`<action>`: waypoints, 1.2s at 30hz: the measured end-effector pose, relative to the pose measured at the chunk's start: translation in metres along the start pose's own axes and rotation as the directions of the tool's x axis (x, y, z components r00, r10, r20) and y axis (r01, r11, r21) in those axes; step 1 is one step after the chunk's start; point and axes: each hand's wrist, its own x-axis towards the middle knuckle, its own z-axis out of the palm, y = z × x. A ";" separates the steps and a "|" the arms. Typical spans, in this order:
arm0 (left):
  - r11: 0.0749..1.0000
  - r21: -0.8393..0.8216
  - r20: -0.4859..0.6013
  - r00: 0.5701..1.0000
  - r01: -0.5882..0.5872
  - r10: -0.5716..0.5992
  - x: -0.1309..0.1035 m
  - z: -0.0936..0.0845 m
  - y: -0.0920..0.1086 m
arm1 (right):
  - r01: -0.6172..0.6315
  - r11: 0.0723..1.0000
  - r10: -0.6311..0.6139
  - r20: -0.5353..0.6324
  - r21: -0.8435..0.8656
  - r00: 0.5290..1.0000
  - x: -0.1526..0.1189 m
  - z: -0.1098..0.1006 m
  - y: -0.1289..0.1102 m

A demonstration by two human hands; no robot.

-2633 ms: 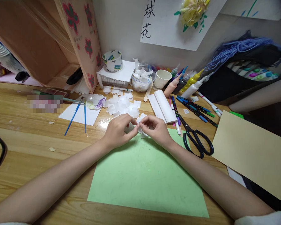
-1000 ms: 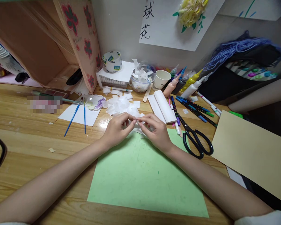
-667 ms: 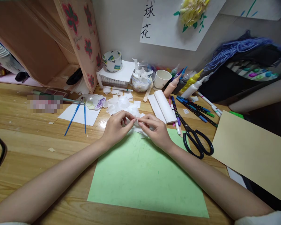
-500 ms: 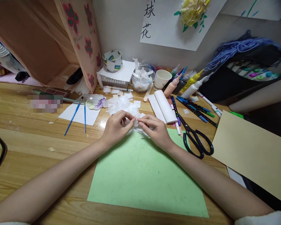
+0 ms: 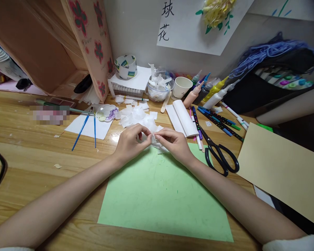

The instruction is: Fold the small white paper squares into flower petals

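Between the fingertips of both hands is a small piece of white paper. My left hand pinches it from the left, thumb and forefinger closed. From the right, my right hand pinches the same piece. Both hands are over the far edge of a green sheet. Just beyond them lies a loose heap of white paper pieces. A few more white scraps lie under the fingers, partly hidden.
Black-handled scissors lie right of the green sheet, near several markers and a rolled white paper. Behind stand a bowl of paper strips, a paper cup and paint bottles. Two thin brushes lie left.
The fingertips have shifted slightly around the white paper piece, and a little more of it shows between them. Nothing else has visibly moved on the table.
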 end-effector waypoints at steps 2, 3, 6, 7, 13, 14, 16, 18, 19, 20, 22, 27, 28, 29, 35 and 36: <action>1.000 0.004 0.005 1.000 -0.012 0.012 0.000 0.000 0.001 | 0.000 1.000 0.000 -0.007 -0.013 1.000 0.000 0.000 0.000; 1.000 0.006 0.005 1.000 -0.018 0.018 0.000 0.000 0.001 | -0.001 1.000 0.001 -0.010 -0.019 1.000 0.000 0.000 0.000; 0.999 0.015 0.006 0.999 -0.038 0.038 0.000 0.000 0.001 | -0.002 1.000 0.001 -0.012 -0.031 1.000 0.000 0.000 0.001; 0.999 0.020 0.008 0.999 -0.046 0.046 0.000 0.000 0.001 | -0.001 0.999 0.001 -0.012 -0.035 1.000 0.000 0.000 0.001; 0.996 0.039 0.017 0.996 -0.086 0.085 0.000 0.001 0.001 | -0.002 0.999 0.001 -0.020 -0.054 1.000 0.001 0.001 0.002; 0.995 0.036 0.017 0.996 -0.089 0.088 0.000 0.001 0.001 | -0.004 0.998 0.003 -0.020 -0.057 1.000 0.001 0.001 0.002; 0.995 0.030 0.016 0.996 -0.091 0.091 0.000 0.001 0.001 | -0.010 0.998 0.009 -0.019 -0.066 1.000 0.001 0.001 0.002; 0.995 0.028 0.014 0.996 -0.091 0.091 -0.001 0.000 0.001 | -0.015 0.997 0.014 -0.015 -0.074 1.000 0.000 0.001 0.001; 0.996 0.027 0.015 0.996 -0.090 0.089 -0.001 0.000 0.001 | -0.017 0.997 0.016 -0.014 -0.076 1.000 0.000 0.001 0.000; 0.996 0.026 0.018 0.996 -0.087 0.087 -0.001 0.000 0.001 | -0.020 0.997 0.019 -0.012 -0.077 1.000 0.000 0.001 0.000; 0.997 0.027 0.035 0.997 -0.075 0.074 -0.001 0.000 0.001 | -0.031 0.997 0.030 -0.010 -0.073 0.999 0.000 0.001 -0.001; 0.998 0.050 0.154 0.988 -0.037 0.029 -0.001 0.000 0.001 | -0.049 0.998 0.047 -0.038 -0.040 0.998 0.000 0.001 0.000; 0.997 0.059 0.185 0.982 -0.043 0.031 -0.001 0.000 0.001 | -0.045 0.998 0.043 -0.039 -0.032 0.998 0.000 0.001 0.001; 0.996 0.068 0.214 0.976 -0.058 0.042 -0.001 0.000 0.001 | -0.040 0.999 0.040 -0.030 -0.022 0.999 0.000 0.000 0.001; 0.968 0.130 0.286 0.943 -0.213 0.169 -0.002 0.000 0.001 | -0.014 1.000 0.014 0.046 0.000 0.999 -0.001 0.000 -0.001; 0.966 0.136 0.285 0.942 -0.220 0.174 -0.002 0.000 0.001 | -0.008 1.000 0.008 0.046 -0.005 0.999 -0.001 0.000 -0.001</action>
